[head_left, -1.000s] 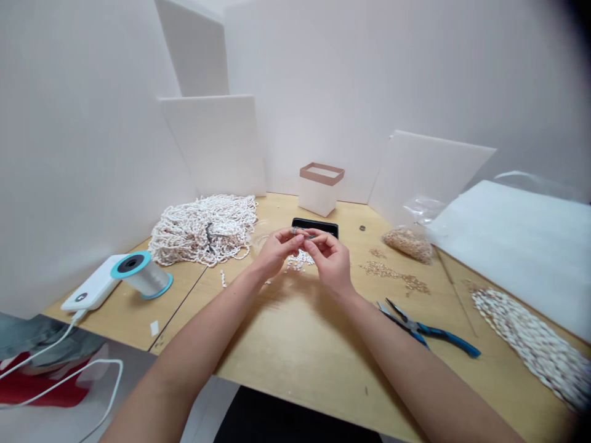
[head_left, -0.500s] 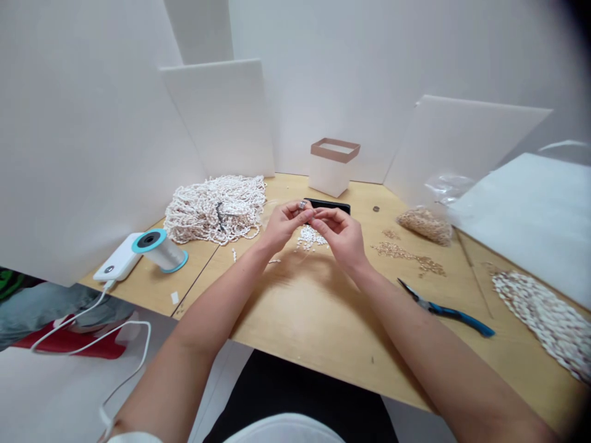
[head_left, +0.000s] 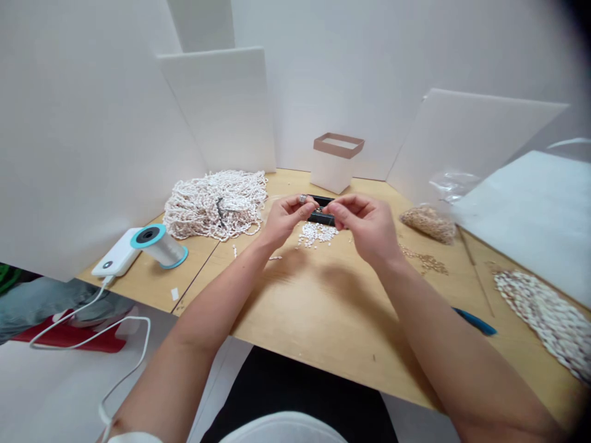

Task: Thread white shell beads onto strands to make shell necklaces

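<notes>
Left hand (head_left: 286,221): curled, with the fingers drawn narrow toward the right hand; a silver ring (head_left: 302,198) is seen at one finger, but whether it is worn or held cannot be told;
Right hand (head_left: 364,227): fingers are pinched narrow and kept just beside the left hand; whether anything fine is gripped cannot be told;
Under the hands: a small pile of white beads (head_left: 316,234) is spread on the table (head_left: 323,307); a black rectangular object (head_left: 321,210) is partly hidden behind the fingers;
To the left: a large heap of strung white beads (head_left: 215,206) is piled near a spool of clear thread (head_left: 159,246) and a white power bank (head_left: 115,261);
To the right: a plastic bag of tan beads (head_left: 429,224) lies near scattered loose tan beads (head_left: 425,264); a flat coil of strung beads (head_left: 540,323) lies further off;
In the way: blue-handled pliers (head_left: 475,321) are mostly covered by the right forearm (head_left: 443,332);
Behind: a translucent box with a pink rim (head_left: 337,161) stands against the white boards (head_left: 217,104);
</notes>
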`<state>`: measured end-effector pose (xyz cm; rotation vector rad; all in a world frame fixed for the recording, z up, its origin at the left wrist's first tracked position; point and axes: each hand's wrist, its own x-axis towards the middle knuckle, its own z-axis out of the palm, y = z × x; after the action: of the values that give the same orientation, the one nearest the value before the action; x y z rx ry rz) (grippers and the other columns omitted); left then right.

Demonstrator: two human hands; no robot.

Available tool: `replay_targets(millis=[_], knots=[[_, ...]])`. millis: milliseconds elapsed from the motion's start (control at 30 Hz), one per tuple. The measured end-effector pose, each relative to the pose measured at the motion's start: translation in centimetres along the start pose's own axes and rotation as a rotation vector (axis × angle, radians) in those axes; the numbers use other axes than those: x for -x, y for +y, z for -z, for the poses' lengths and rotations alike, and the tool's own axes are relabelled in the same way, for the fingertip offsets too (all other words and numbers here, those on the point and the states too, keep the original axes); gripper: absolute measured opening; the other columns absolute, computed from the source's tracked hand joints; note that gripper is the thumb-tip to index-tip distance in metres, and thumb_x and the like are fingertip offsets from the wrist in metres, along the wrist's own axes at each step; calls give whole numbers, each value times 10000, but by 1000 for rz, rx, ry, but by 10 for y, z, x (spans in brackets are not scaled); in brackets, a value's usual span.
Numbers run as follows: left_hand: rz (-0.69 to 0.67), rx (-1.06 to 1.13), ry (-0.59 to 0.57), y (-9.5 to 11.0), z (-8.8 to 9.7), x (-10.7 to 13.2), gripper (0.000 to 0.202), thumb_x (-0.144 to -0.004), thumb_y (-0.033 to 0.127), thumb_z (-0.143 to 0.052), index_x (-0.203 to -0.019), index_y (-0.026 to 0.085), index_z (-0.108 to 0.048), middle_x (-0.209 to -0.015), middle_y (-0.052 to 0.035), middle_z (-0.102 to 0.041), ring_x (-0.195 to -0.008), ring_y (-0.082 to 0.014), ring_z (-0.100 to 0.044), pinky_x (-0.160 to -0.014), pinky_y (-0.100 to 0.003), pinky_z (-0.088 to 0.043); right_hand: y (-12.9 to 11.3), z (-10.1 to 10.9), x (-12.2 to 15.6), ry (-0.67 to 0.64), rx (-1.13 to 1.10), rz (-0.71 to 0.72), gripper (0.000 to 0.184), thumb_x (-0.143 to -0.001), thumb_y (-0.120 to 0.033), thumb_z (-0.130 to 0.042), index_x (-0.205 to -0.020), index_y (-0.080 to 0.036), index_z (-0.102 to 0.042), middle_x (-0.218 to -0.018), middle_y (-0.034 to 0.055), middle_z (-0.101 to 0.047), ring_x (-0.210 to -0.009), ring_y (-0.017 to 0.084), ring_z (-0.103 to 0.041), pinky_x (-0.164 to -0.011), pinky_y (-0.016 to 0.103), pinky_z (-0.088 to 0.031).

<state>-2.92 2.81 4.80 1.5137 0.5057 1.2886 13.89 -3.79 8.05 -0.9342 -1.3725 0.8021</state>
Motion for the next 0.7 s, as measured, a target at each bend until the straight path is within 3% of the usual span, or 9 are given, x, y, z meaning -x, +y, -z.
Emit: replay_targets(millis=[67, 167, 433, 700], knots=[[21, -125, -17, -5, 7, -2, 281, -781, 419, -709, -812, 140, -704, -706, -11, -608, -611, -87, -503, -621, -228, -401, -18, 10, -1, 57, 29, 54, 205, -799, -386, -724, -817, -183, -701, -772, 40, -714, -510, 97, -536, -506, 258, -469], [81, -376, -134, -9, 16, -4, 290, -814, 413, -664, -812, 126, -700, -635, -7, -587, -582, -97, -500, -578, -226, -378, -42, 24, 1, 104, 129, 104, 196, -801, -396, -726, -815, -202, -700, -797, 48, -720, -517, 113, -546, -489, 272, -464], [16, -1114, -359, -17, 25, -1, 171, -818, 227, -564, -789, 158, -718, -801, -80, -690, -730, -179, -589, -695, -279, -402, -74, 43, 6, 154, 359, 146, 200, -780, -391, -753, -783, -196, -706, -707, 45, -693, -519, 133, -548, -479, 282, -432], [53, -1265, -597, -32, 30, 9, 158, -665, 114, -556, -671, 176, -700, -732, -86, -662, -677, -201, -553, -683, -313, -360, -73, 49, 4, 54, 351, 112, 194, -782, -397, -745, -803, -208, -706, -733, 58, -690, -566, 161, -587, -513, 305, -447]])
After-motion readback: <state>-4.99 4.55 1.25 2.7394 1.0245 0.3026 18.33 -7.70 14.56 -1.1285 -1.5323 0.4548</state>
